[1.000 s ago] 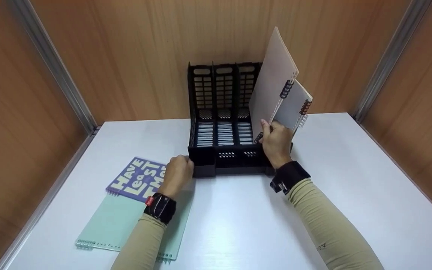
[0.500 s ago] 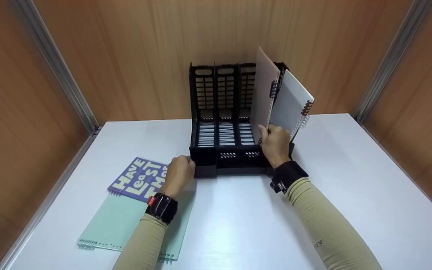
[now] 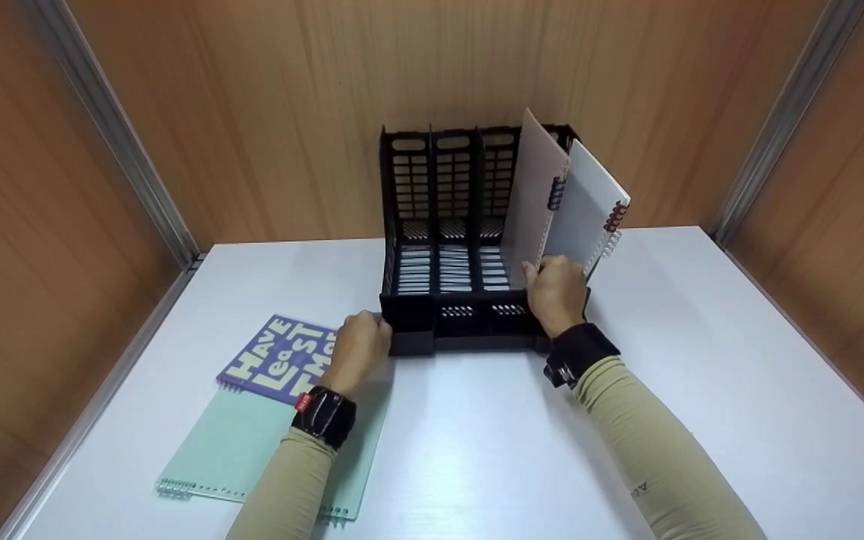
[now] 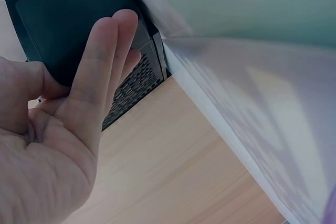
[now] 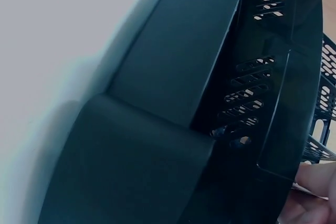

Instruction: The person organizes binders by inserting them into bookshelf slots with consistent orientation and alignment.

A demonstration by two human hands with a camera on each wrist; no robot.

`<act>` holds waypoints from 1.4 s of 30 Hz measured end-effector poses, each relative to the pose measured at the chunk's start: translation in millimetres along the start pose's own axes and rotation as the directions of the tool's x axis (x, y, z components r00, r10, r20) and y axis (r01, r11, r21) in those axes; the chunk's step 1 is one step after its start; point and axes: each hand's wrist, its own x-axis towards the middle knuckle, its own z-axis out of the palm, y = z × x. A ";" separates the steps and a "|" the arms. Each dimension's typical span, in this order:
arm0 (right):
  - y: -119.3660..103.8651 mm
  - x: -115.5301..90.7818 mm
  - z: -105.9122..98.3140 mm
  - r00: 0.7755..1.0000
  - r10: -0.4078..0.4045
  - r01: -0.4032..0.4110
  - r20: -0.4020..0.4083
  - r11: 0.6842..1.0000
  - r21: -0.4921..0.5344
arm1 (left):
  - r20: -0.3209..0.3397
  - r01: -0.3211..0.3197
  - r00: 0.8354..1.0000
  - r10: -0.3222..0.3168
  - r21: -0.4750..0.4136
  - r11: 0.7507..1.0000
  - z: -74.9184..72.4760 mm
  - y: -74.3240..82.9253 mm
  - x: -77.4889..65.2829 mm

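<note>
A black magazine file rack with upright compartments stands on the table. My left hand grips its front left corner, thumb on one side and fingers on the other in the left wrist view. In the rack's right part my right hand holds a pale pink spiral notebook low on its bound edge, which faces me. The notebook stands upright inside the rack. Right of it leans a white notebook with a reddish-brown spiral. Only some fingers of the right hand show at the right wrist view's edge.
Left of the rack, a purple lettered notebook lies over a mint green spiral notebook, both partly behind my left arm. Wooden panels stand behind and at both sides of the white table.
The pink notebook has come down into the rack from a higher, tilted position, and my right hand has dropped slightly with it. The left hand keeps its place on the rack's corner.
</note>
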 end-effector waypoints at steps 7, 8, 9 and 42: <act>3.8 -3.0 -2.2 1.000 -0.007 0.007 0.029 1.000 -0.015 | -0.034 -0.052 0.998 0.052 -0.011 0.999 0.8 -2.5 -1.1; 4.7 -3.4 -2.3 1.000 -0.013 0.013 0.028 1.000 -0.011 | -0.040 -0.065 0.997 0.064 -0.011 0.998 0.8 -2.9 -1.3; 5.5 -3.7 -2.3 0.999 -0.022 0.022 0.026 1.000 -0.008 | -0.049 -0.078 0.996 0.077 -0.009 0.997 0.9 -3.3 -1.5; 12.7 -12.6 -8.0 0.989 -0.143 0.146 -0.036 0.984 0.099 | 0.004 -0.067 0.998 0.067 -0.001 0.998 -7.9 -2.4 -1.6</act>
